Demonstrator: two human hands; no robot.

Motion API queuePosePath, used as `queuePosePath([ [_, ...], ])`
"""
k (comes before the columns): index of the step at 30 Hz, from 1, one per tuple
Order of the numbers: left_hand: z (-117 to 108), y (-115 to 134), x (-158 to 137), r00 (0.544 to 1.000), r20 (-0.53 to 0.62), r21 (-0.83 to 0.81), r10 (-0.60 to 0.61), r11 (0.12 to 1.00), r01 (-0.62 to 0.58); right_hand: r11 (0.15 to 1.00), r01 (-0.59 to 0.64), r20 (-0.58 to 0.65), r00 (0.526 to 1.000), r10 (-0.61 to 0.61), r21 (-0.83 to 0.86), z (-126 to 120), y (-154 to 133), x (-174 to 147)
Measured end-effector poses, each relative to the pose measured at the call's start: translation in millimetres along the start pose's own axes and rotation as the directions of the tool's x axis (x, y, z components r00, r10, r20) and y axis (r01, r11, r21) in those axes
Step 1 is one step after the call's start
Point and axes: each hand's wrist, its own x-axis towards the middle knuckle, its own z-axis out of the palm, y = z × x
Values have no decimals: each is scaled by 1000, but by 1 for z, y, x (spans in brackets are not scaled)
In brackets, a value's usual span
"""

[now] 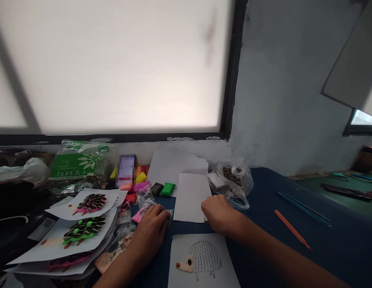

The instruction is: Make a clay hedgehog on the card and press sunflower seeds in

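Note:
My left hand (152,226) is curled over small plastic packets, with pink clay (139,215) showing beside its fingers. A bit of clear plastic shows past its fingertips; what it grips is hidden. My right hand (218,210) is closed like a fist at the right edge of a stack of blank white paper (192,196); anything inside it is out of sight. In front of me, between my forearms, lies a hedgehog drawing (205,258) with pencilled spines. Its face is covered in peach clay, with a dark eye and a red-brown nose.
At left, several sheets carry finished hedgehogs (83,232) covered in sunflower seeds. Coloured clay packets (167,189) and a phone-like blurred thing (126,170) stand behind. A plastic bag of seeds (232,178) sits near the wall. An orange pen-shaped tool (292,230) and blue tweezers (304,209) lie right.

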Motion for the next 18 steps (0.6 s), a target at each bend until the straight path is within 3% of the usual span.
queuePosePath([
  [2,1,1,-2,1000,-4,9,2,1000,-2,1000,-8,26,1000,8,-16,-6,-2,-4],
  [7,3,4,-3,1000,2,59,4,998,-4,997,47,-104,994,-41,58,-14,-23,-4],
  [11,2,6,-3,1000,6,100,11,995,-11,985,120,-178,979,-97,126,-6,-37,13],
  [18,1,8,-6,999,5,105,48,993,-48,959,218,-187,965,-184,180,10,-44,43],
])
